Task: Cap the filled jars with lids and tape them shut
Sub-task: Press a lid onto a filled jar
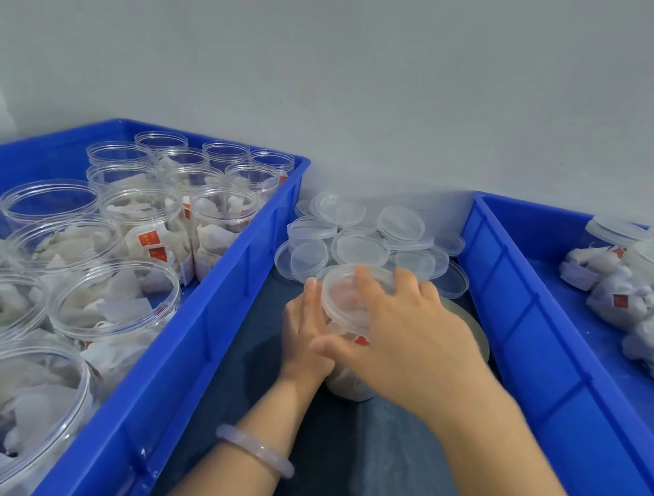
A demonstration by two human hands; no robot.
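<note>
Centrally, a filled jar (pixel 347 384) is stood on the dark surface (pixel 360 463) between two blue bins, with a clear lid (pixel 347 299) set on its mouth. The lid is gripped from above by the right hand (pixel 408 331), fingers curled over its rim. The jar's left side is cupped by the left hand (pixel 304 335), a pale bangle (pixel 257 452) worn on that wrist. Loose lids (pixel 360 246) are piled just behind. Open filled jars (pixel 146 212) are packed in the left bin (pixel 212 317); capped jars (pixel 619 303) are seen in the right bin (pixel 525 320).
</note>
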